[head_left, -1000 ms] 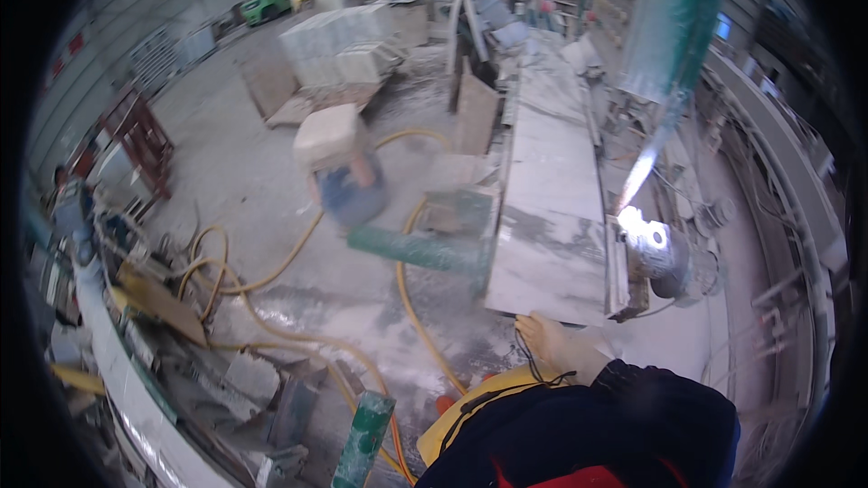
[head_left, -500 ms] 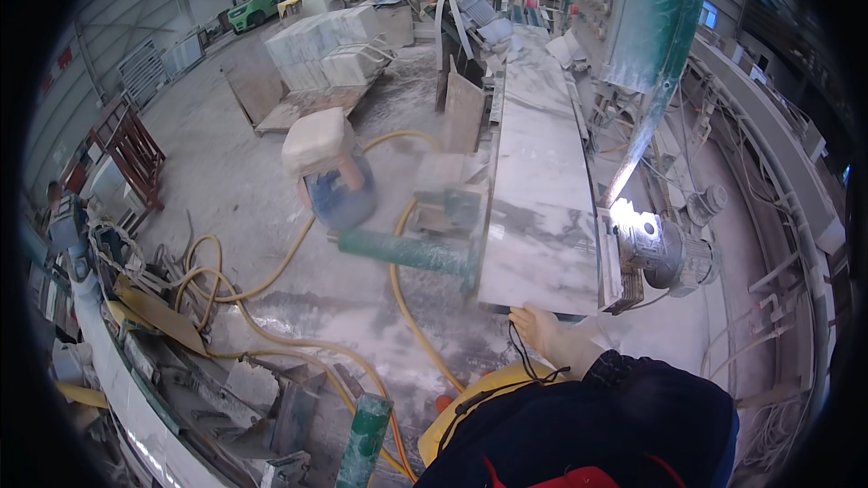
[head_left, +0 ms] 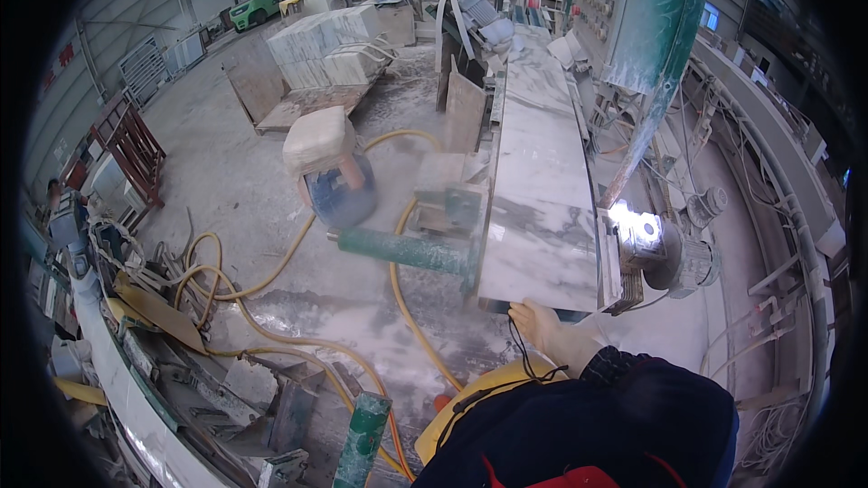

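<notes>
A long white marble slab (head_left: 542, 172) with grey veins lies flat on the machine bed in front of me, its near end toward my body. My right hand (head_left: 540, 323) is at that near end, with its fingers bent against the slab's edge. A dark sleeve runs back from it to the lower right. Black cords (head_left: 520, 343) hang beside the fingers, over a yellow apron-like cloth (head_left: 488, 389). My left hand is out of view.
Left of the slab, a green roller (head_left: 402, 250) juts out near a blue drum (head_left: 339, 194) with a padded top. Yellow hoses (head_left: 298, 341) cross the floor. A motor (head_left: 678, 253) stands close on the right, below a green machine column (head_left: 646, 18). Stone blocks (head_left: 325, 41) are stacked behind.
The slab's near edge sits very slightly farther from me, and my right hand remains at it. A person seen at the far end before is no longer visible.
</notes>
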`<state>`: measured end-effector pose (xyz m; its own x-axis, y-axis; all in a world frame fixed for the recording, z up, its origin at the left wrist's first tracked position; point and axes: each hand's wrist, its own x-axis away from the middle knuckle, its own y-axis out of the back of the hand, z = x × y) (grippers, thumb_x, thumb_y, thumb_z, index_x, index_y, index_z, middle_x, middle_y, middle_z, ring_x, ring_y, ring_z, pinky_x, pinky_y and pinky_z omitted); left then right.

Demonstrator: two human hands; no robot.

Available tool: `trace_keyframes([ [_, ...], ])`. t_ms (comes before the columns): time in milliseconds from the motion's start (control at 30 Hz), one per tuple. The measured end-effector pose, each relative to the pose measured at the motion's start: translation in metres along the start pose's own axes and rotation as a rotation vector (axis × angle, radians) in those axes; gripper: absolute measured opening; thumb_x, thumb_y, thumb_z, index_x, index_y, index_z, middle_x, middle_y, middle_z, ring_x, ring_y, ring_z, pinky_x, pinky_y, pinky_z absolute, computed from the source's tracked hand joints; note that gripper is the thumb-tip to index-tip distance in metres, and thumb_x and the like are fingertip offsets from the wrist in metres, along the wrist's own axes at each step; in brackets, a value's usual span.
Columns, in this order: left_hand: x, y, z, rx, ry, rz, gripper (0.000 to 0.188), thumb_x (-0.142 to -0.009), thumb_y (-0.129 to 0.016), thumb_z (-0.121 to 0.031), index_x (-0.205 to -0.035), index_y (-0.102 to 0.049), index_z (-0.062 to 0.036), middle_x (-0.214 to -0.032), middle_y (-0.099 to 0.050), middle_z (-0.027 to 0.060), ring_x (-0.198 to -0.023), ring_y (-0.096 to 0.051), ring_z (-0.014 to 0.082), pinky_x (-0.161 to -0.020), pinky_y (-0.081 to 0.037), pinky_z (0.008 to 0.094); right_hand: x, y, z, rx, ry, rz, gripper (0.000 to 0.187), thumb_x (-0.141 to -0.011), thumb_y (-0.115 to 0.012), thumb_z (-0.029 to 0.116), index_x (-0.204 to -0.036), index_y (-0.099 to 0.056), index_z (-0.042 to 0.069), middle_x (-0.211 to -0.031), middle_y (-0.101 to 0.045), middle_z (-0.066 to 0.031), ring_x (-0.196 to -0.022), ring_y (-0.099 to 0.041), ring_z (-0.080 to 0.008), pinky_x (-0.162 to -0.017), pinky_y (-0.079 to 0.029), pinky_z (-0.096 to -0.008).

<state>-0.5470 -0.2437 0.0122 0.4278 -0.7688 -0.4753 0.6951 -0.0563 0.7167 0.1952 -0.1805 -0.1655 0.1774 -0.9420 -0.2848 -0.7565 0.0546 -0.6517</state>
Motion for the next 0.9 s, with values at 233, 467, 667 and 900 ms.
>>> trace_keyframes([
  [233, 0.0, -0.002, -0.003, -0.035, 0.016, 0.016, 0.045, -0.102, -0.05, -0.018, -0.142, -0.051, 0.0023, -0.142, -0.052, 0.031, -0.132, -0.048, 0.0477, -0.113, -0.033, 0.052, 0.005, 0.011, 0.029, -0.07, 0.02, 0.058, 0.055, -0.108, -0.044, 0.032, -0.149, -0.04, -0.004, -0.159, -0.042, -0.0128, -0.149, -0.035, -0.0257, -0.125, -0.021, -0.0361],
  [467, 0.001, -0.005, -0.007, -0.075, 0.014, 0.029, 0.046, -0.102, -0.05, -0.019, -0.143, -0.05, 0.0017, -0.143, -0.052, 0.0306, -0.133, -0.047, 0.0472, -0.115, -0.032, 0.0511, -0.05, -0.047, -0.08, 1.409, 0.698, -0.925, 0.062, -0.108, -0.041, 0.037, -0.153, -0.034, -0.004, -0.163, -0.034, -0.015, -0.152, -0.029, -0.0281, -0.126, -0.018, -0.038],
  [667, -0.007, -0.004, 0.002, -0.153, -0.035, 0.015, 0.046, -0.102, -0.05, -0.019, -0.144, -0.05, 0.0011, -0.143, -0.052, 0.0302, -0.134, -0.046, 0.0467, -0.116, -0.031, 0.0504, -0.094, -0.084, -0.172, 1.397, 0.788, -1.136, 0.066, -0.107, -0.043, 0.038, -0.154, -0.031, -0.006, -0.163, -0.032, -0.018, -0.152, -0.028, -0.0312, -0.126, -0.019, -0.0409],
  [900, -0.012, -0.005, 0.004, -0.204, -0.093, -0.01, 0.047, -0.102, -0.05, -0.02, -0.145, -0.05, 0.0005, -0.143, -0.052, 0.0298, -0.135, -0.046, 0.0462, -0.118, -0.03, 0.0495, -0.086, -0.078, -0.162, 1.477, 0.9, -1.074, 0.058, -0.105, -0.054, 0.031, -0.146, -0.04, -0.008, -0.153, -0.045, -0.0233, -0.142, -0.044, -0.036, -0.12, -0.032, -0.046],
])
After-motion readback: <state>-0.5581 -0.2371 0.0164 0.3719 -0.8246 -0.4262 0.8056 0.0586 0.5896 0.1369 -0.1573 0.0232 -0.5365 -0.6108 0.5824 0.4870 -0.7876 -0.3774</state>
